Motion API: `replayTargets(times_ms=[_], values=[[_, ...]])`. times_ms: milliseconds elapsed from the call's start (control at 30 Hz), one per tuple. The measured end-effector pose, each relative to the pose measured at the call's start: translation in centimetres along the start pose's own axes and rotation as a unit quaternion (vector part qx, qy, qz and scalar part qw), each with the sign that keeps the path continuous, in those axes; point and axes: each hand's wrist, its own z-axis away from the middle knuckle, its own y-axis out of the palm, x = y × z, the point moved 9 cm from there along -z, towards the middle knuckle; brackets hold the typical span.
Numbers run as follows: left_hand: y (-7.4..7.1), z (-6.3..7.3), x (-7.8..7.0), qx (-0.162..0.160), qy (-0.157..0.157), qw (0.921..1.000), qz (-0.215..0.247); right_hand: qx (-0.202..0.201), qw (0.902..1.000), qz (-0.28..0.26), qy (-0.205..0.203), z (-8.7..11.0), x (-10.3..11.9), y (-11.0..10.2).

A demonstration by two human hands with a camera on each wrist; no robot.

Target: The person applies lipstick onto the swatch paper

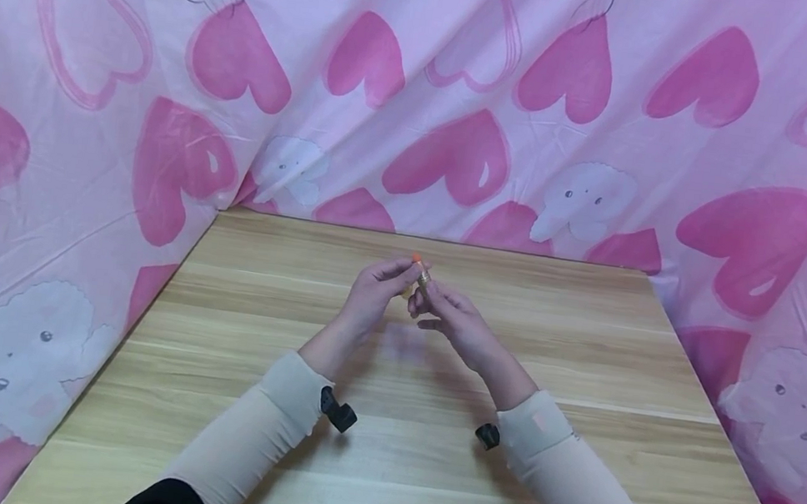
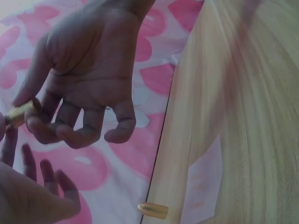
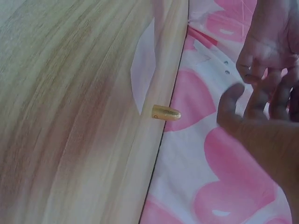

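Observation:
Over the far middle of the table, a lipstick (image 1: 424, 276) with a gold tube and an orange tip is tilted up and to the left. My left hand (image 1: 374, 286) pinches the gold tube between thumb and forefinger, as the left wrist view shows, its other fingers loosely bent. From the right side my right hand (image 1: 461, 320) holds the same tube with thumb and fingers. Below the hands stands a gold bullet-shaped cap (image 2: 153, 210), mostly hidden behind the fingers in the head view. In the right wrist view the lipstick is out of frame.
A whitish slip of paper (image 2: 202, 182) with faint orange streaks lies beside the cap on the wooden table (image 1: 277, 295). Pink heart-patterned cloth (image 1: 453, 157) hangs behind the far edge and along both sides.

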Motion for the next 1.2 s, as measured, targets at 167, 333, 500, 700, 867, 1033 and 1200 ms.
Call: replayTargets(times_ms=[167,333,500,700,867,1033,1200], values=[[-0.7,-0.1,0.0,-0.064,0.017,0.9978,-0.005,-0.111,0.9859,0.123,-0.025,0.0,0.7,-0.9],[-0.8,0.0,-0.1,-0.088,0.028,0.9957,0.001,-0.175,0.9703,0.163,-0.034,0.2,1.0,-1.5],[-0.2,0.2,0.0,-0.026,0.021,0.9993,0.015,-0.009,0.9988,-0.046,0.014,-0.2,-0.5,0.5],[1.3,0.8,-0.6,0.099,0.024,0.9937,0.047,0.202,0.9447,-0.253,0.051,1.2,-0.3,3.4],[1.8,0.8,-1.0,0.136,0.026,0.9883,0.064,0.229,0.9346,-0.271,0.032,1.5,0.4,3.5],[1.6,0.7,-0.8,0.128,0.02,0.9898,0.059,0.203,0.9488,-0.24,0.035,1.3,0.3,3.2],[1.2,0.6,-0.6,0.112,0.018,0.9925,0.045,0.163,0.9651,-0.2,0.044,1.0,-0.1,2.6]])
